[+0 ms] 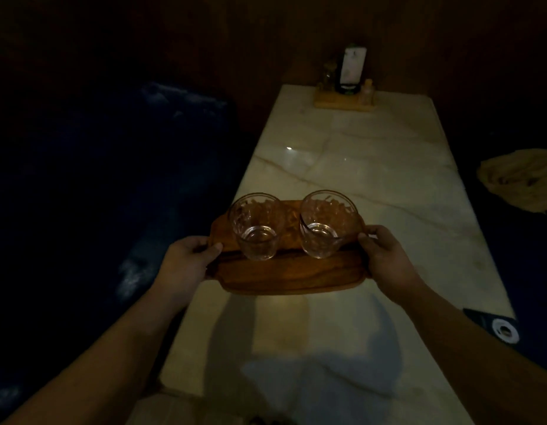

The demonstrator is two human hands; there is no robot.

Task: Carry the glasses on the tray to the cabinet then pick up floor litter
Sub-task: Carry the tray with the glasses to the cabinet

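Observation:
A brown wooden tray [284, 273] is held over the pale marble table [352, 167], with its shadow on the stone below. Two clear, empty patterned glasses stand upright on the tray: the left glass [256, 227] and the right glass [326, 225], side by side and apart. My left hand [186, 262] grips the tray's left end, thumb on top. My right hand [385, 256] grips the tray's right end the same way. No cabinet or floor litter shows in this dim view.
A wooden condiment holder [345, 101] with a card and small bottles stands at the table's far end against the dark wall. Dark blue seating [113, 185] runs along the left. A tan cloth [520, 179] lies on the right seat, and a dark item with a white ring [505, 331] beside the table.

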